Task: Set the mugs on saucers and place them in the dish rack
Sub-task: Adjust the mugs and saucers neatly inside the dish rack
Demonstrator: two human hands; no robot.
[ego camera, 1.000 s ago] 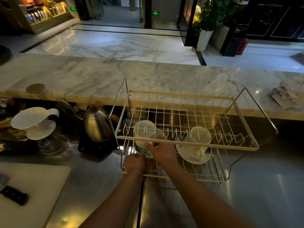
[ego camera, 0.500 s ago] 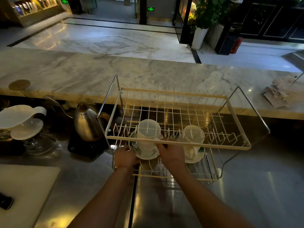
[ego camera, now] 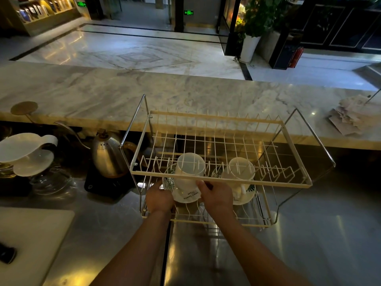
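Observation:
A cream wire dish rack [ego camera: 220, 178] with two tiers stands on the steel worktop. On its lower tier sit two white mugs on leaf-patterned saucers. The left mug [ego camera: 190, 172] stands on the left saucer [ego camera: 185, 196]. My left hand [ego camera: 159, 198] grips that saucer's left edge. My right hand [ego camera: 217, 195] holds its right edge, with the thumb by the mug's base. The right mug [ego camera: 240, 172] rests on the right saucer [ego camera: 246, 198], untouched, just right of my right hand. The upper tier's front bar crosses in front of both mugs.
A steel gooseneck kettle [ego camera: 107, 155] on a black base [ego camera: 107, 185] stands left of the rack. Further left is a white dripper [ego camera: 26, 149] over a glass server. A white board [ego camera: 31, 240] lies near left. A marble counter [ego camera: 185, 96] runs behind, with papers [ego camera: 350, 118].
The left mug and saucer have shifted slightly right and toward the rack's front. My right hand moved from the mug's side down to the saucer's right edge.

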